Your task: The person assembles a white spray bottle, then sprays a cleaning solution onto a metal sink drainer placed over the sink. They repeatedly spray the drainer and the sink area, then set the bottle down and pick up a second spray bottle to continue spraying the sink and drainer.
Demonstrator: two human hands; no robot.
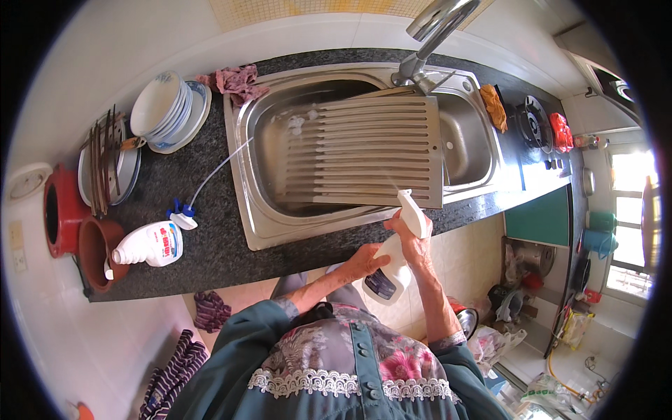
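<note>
My right hand grips the neck and trigger head of a white spray bottle. With its fingers against the bottle's side, my left hand steadies the lower body. The white nozzle points toward a slotted metal panel, and a faint mist shows before it. That panel leans in the large basin of the steel sink, its left end in cloudy water with some foam. To the left, a second white bottle lies on its side without its top. Its blue-and-white trigger head rests close by, the tube reaching the sink's rim.
Stacked bowls, plates with chopsticks, a red pot and a brown pot crowd the counter's left end. A pink cloth touches the sink corner. The faucet overhangs the back; an orange cloth and gas burner are right.
</note>
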